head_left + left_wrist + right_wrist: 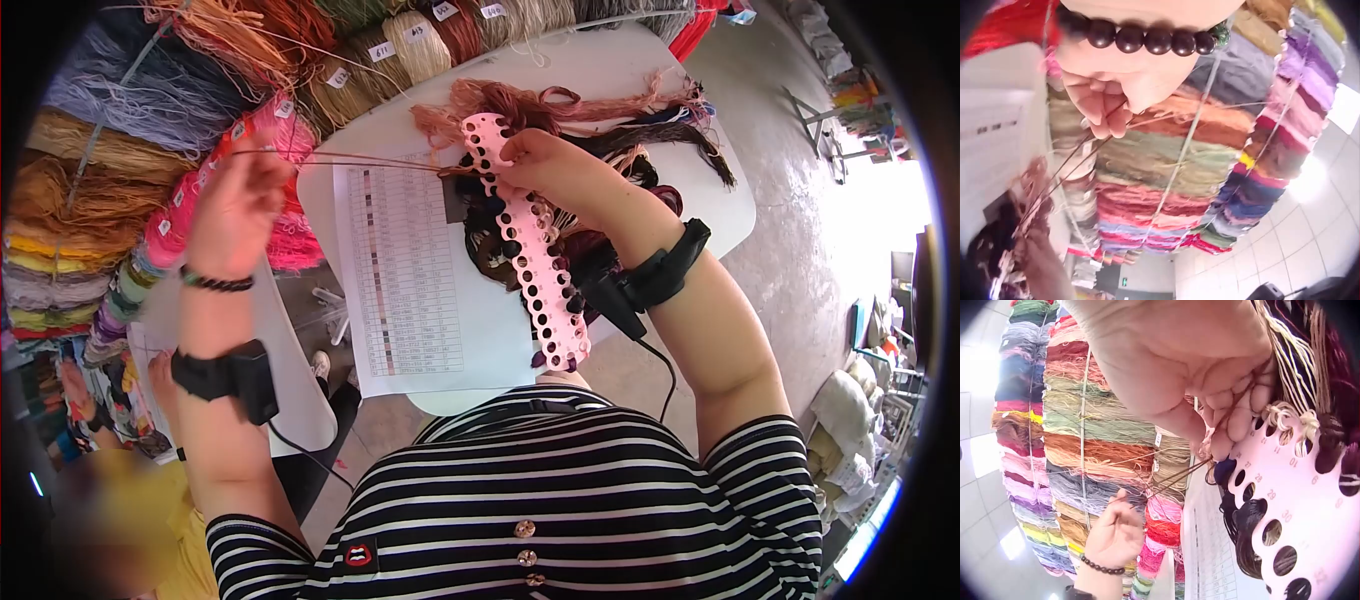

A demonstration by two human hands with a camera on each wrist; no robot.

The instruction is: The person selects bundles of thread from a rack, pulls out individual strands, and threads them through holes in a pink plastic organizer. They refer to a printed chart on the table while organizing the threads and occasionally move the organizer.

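Brown thread (372, 160) stretches in thin strands between the two hands. My left hand (243, 205), raised at the left and blurred in the head view, pinches its far end between thumb and fingers. The right hand (555, 170) grips the upper part of a long pink thread card (537, 262), with the brown thread running across its curled fingers. Numbers and round holes line the card's scalloped edges in the right wrist view, and dark and cream threads (1285, 340) are looped through several holes. The right fingertips partly hide the holes there.
Under the card, a printed chart (410, 300) lies on the white table (720, 205). Loose brown and black thread bundles (610, 110) lie behind the right hand. Racks of coloured skeins (150, 130) stand along the left and back. Another person in yellow (180, 520) is at lower left.
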